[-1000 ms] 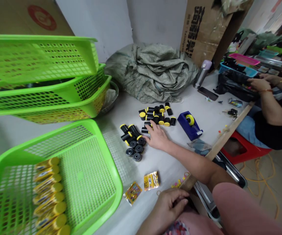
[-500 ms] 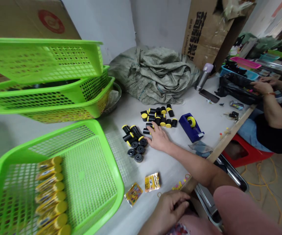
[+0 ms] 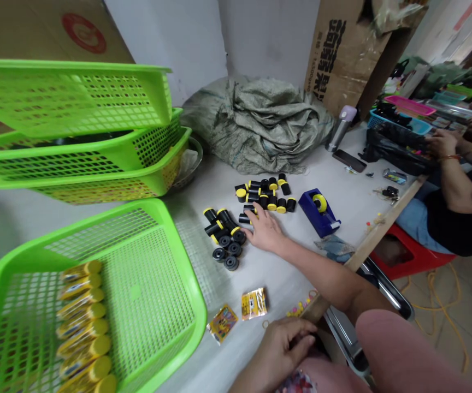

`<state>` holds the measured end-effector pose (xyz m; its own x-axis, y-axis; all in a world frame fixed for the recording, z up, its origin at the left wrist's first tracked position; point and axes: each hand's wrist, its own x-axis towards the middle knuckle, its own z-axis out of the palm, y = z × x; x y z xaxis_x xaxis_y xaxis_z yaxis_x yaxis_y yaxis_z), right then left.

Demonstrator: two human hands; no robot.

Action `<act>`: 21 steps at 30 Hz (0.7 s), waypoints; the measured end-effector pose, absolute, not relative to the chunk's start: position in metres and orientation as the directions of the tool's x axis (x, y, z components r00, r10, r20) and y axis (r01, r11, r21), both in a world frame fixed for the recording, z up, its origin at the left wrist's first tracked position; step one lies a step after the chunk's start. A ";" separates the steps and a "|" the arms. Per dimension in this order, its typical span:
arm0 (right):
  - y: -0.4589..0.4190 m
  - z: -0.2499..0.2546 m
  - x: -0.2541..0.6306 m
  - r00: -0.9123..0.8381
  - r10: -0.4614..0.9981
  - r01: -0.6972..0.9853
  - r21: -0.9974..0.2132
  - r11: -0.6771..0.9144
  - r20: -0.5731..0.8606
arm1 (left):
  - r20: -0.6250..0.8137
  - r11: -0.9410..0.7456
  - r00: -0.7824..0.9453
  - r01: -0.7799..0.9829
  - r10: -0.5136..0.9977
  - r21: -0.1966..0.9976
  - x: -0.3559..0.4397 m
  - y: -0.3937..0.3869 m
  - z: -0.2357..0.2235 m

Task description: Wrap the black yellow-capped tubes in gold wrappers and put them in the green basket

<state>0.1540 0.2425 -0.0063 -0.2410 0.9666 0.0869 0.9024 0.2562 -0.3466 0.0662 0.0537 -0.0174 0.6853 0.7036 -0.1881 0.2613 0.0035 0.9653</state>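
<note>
My right hand [image 3: 264, 228] lies on the table with its fingers spread. Its fingertips reach onto black cylinders with yellow caps [image 3: 246, 218], at the near edge of a loose group. Just left of it are more black-and-yellow cylinders [image 3: 215, 225] and several round black pieces [image 3: 231, 249] with ringed ends. My left hand [image 3: 285, 344] rests low at the table's front edge, its fingers curled inward; whatever they hold, if anything, is hidden. Two small printed packets [image 3: 254, 303] lie on the table beyond that hand.
A green basket [image 3: 178, 262] on the left holds a row of yellow-capped packs [image 3: 84, 322]. Stacked green baskets [image 3: 137, 158] stand behind it. A blue tape dispenser [image 3: 320, 214], phone [image 3: 349, 161] and flask [image 3: 341, 129] are to the right. Another person's hands [image 3: 443, 143] work at far right.
The view has shifted very slightly. Both my hands keep the same places and poses. The other person's hands at far right have moved a little.
</note>
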 end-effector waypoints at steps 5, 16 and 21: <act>0.242 -0.005 0.154 -0.244 0.966 0.901 -0.349 0.258 0.085 | -0.202 0.010 0.679 0.275 0.706 0.961 0.066 0.055 -0.015; 0.243 -0.009 0.153 -0.241 0.966 0.904 -0.342 0.258 0.092 | -0.196 0.017 0.680 0.261 0.707 0.965 0.066 0.053 -0.017; 0.243 -0.010 0.154 -0.240 0.965 0.902 -0.342 0.263 0.107 | -0.205 0.024 0.674 0.268 0.710 0.963 0.065 0.054 -0.019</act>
